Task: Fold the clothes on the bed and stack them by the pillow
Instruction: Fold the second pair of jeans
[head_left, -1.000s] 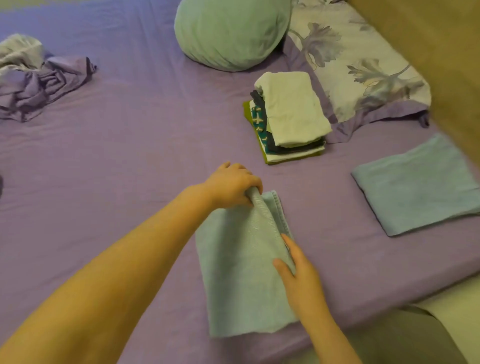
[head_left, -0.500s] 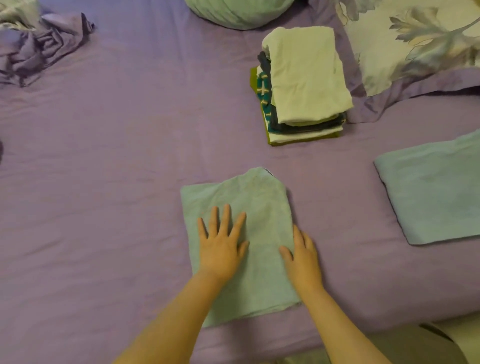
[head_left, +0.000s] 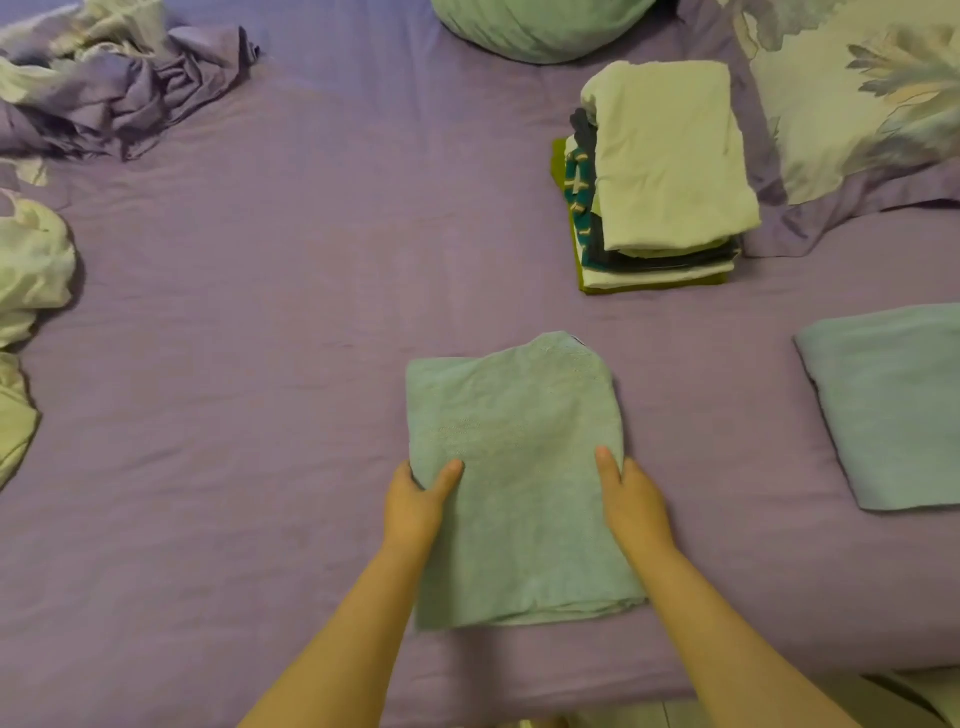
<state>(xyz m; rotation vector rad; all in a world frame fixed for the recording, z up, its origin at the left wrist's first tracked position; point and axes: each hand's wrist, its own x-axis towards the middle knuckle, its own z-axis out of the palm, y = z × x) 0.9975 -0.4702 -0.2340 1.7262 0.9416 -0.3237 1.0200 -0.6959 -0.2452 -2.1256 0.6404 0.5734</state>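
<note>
1. We see the bed (head_left: 311, 312) spread wide, with the stack (head_left: 670, 156) of folded clothes far right, touching the pillow (head_left: 857, 114).
2. The towel (head_left: 514, 467) lies folded in front of us, long axis running away from us, well short of the stack.
3. Our left hand (head_left: 415, 506) pinches its left edge, thumb on top, fingers tucked beneath.
4. Our right hand (head_left: 636, 501) grips the right edge likewise and is nearer the stack, so we judge the carry goes forward and right.

No legible text or labels.
</note>
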